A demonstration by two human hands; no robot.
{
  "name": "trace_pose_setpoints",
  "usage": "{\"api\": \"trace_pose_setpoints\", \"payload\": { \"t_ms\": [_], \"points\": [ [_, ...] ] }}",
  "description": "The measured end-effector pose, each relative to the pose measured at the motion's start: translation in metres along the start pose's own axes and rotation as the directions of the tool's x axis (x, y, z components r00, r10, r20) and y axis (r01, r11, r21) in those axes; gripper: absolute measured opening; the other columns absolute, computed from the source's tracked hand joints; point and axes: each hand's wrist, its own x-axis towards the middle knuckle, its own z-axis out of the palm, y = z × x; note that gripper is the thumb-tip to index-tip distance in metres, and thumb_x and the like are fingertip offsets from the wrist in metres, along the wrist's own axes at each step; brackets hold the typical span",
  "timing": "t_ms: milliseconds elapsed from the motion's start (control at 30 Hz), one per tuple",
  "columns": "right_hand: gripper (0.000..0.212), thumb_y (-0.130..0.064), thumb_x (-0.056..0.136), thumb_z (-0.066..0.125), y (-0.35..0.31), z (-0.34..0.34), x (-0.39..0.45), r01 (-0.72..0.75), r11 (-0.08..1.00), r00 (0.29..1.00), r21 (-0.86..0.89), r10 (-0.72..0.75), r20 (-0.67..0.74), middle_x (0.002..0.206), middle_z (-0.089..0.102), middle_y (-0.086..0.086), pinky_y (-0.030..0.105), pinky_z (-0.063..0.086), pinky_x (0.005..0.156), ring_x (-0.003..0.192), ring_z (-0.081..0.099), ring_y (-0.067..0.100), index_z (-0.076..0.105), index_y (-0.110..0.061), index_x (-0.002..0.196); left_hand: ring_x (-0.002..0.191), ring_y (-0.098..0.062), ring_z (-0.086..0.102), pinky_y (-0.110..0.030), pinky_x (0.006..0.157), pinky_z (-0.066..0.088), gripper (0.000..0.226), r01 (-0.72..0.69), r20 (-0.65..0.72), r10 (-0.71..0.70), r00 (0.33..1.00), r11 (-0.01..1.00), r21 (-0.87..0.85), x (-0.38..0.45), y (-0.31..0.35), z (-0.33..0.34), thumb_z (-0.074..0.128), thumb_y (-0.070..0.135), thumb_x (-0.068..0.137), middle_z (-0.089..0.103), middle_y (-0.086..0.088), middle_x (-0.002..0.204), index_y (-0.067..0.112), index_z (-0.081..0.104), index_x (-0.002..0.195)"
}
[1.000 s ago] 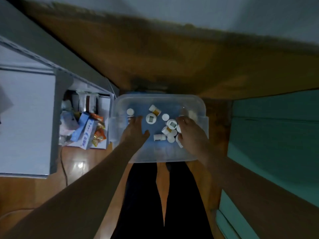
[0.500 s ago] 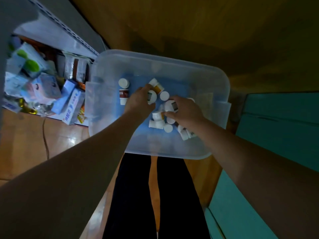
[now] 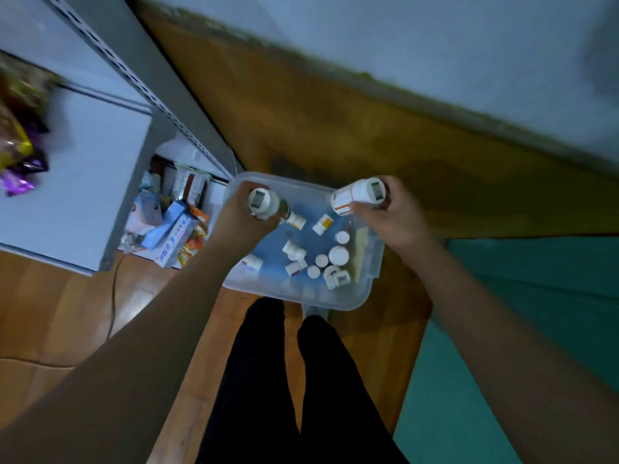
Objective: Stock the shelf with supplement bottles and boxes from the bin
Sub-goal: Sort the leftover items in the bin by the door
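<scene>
A clear plastic bin (image 3: 361, 296) sits on the wooden floor in front of my legs, with several white-capped supplement bottles (image 3: 338, 255) lying on its blue bottom. My left hand (image 3: 239, 219) grips one white-capped bottle (image 3: 263, 203) above the bin's left side. Over the bin's far right corner, my right hand (image 3: 393, 212) holds a white bottle with an orange-edged label (image 3: 358, 195), tilted on its side. The grey metal shelf (image 3: 100, 155) stands to the left.
The shelf's lowest level holds boxes and packets (image 3: 167, 226). Purple and yellow packets (image 3: 16, 152) lie on an upper level at far left. A thin cable (image 3: 114, 296) runs over the floor. A teal surface (image 3: 536, 313) lies to the right.
Both hands have risen out of the bin, each with a bottle it took hold of among the pile. The view has pulled back and up from the bin.
</scene>
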Motion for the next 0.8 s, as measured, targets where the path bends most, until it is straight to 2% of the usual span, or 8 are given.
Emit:
{"api": "trace_pose_setpoints", "payload": {
  "t_ms": [67,133,267,400,500,600,667,800],
  "points": [
    [0.043,-0.022,0.083,0.079,-0.03,-0.019,-0.02,0.022,0.995,1.0,0.102,-0.022,0.003,0.112,0.065,-0.011,0.017,0.052,0.083,0.104,0.063,0.005,0.057,-0.024,0.119,0.088,0.0,0.058,-0.002,0.07,0.04,0.042,-0.01,-0.004,0.01,1.0,0.995,-0.1,-0.024,0.026,-0.02,0.076,0.008,0.082,0.061,0.012,0.101,0.022,0.055,0.115],
    [0.042,-0.026,0.084,0.078,-0.058,-0.034,-0.04,0.033,0.983,0.999,0.179,-0.035,0.007,0.12,0.066,-0.009,0.025,0.053,0.09,0.11,0.062,0.006,0.057,-0.026,0.12,0.094,0.009,0.058,-0.001,0.075,0.041,0.042,-0.008,-0.013,0.005,1.0,0.977,-0.213,-0.048,0.049,-0.035,0.075,0.009,0.084,0.061,0.017,0.104,0.027,0.054,0.116],
    [0.031,-0.031,0.09,0.07,-0.119,-0.054,-0.081,0.067,0.898,0.996,0.435,-0.086,0.025,0.119,0.067,-0.01,0.025,0.053,0.088,0.104,0.066,0.002,0.059,-0.032,0.119,0.113,-0.015,0.06,-0.034,0.093,0.053,0.035,0.057,-0.027,-0.077,0.997,0.894,-0.445,-0.098,0.1,-0.055,0.067,0.021,0.093,0.062,0.0,0.121,0.031,0.052,0.124],
    [0.04,-0.009,0.102,0.051,-0.169,-0.061,-0.123,0.045,0.821,0.993,0.569,-0.101,0.068,0.139,0.051,0.012,0.016,0.053,0.087,0.1,0.062,0.01,0.044,-0.006,0.141,0.099,-0.023,0.065,-0.039,0.076,0.058,0.022,0.141,0.036,-0.17,0.985,0.663,-0.735,-0.146,0.155,-0.073,0.047,0.016,0.1,0.057,-0.005,0.112,0.036,0.048,0.108],
    [0.039,-0.029,0.104,0.045,-0.206,-0.061,-0.15,0.007,0.699,0.985,0.715,-0.129,0.117,0.122,0.059,0.008,0.04,0.056,0.092,0.104,0.063,0.017,0.047,-0.011,0.138,0.08,-0.021,0.073,-0.033,0.063,0.054,0.018,0.081,0.032,-0.097,0.995,0.562,-0.823,-0.177,0.18,-0.094,0.046,0.024,0.093,0.065,-0.007,0.099,0.029,0.049,0.11],
    [0.045,-0.037,0.104,0.04,-0.24,-0.053,-0.169,0.0,0.662,0.968,0.75,-0.187,0.165,0.11,0.065,0.011,0.038,0.056,0.082,0.095,0.066,0.02,0.049,-0.008,0.137,0.077,-0.022,0.07,-0.031,0.064,0.051,0.027,0.056,0.034,-0.061,0.998,0.412,-0.91,-0.202,0.195,-0.124,0.041,0.028,0.096,0.065,-0.011,0.096,0.013,0.055,0.114],
    [0.043,-0.039,0.104,0.041,-0.26,-0.042,-0.182,0.045,0.667,0.95,0.743,-0.26,0.176,0.106,0.069,0.012,0.039,0.057,0.081,0.091,0.068,0.022,0.052,-0.01,0.133,0.073,-0.025,0.067,-0.026,0.053,0.052,0.038,0.03,0.01,-0.059,0.998,0.351,-0.936,-0.218,0.201,-0.148,0.043,0.033,0.097,0.065,-0.013,0.095,0.005,0.055,0.12],
    [0.033,-0.042,0.103,0.043,-0.309,-0.004,-0.217,0.154,0.713,0.925,0.684,-0.348,0.155,0.089,0.071,0.007,0.038,0.058,0.077,0.078,0.068,0.02,0.06,-0.016,0.114,0.064,-0.023,0.065,-0.021,0.041,0.044,0.038,-0.087,-0.117,-0.05,0.992,0.406,-0.91,-0.254,0.196,-0.201,0.038,0.039,0.102,0.067,-0.011,0.085,0.01,0.061,0.108]
  ]
}}
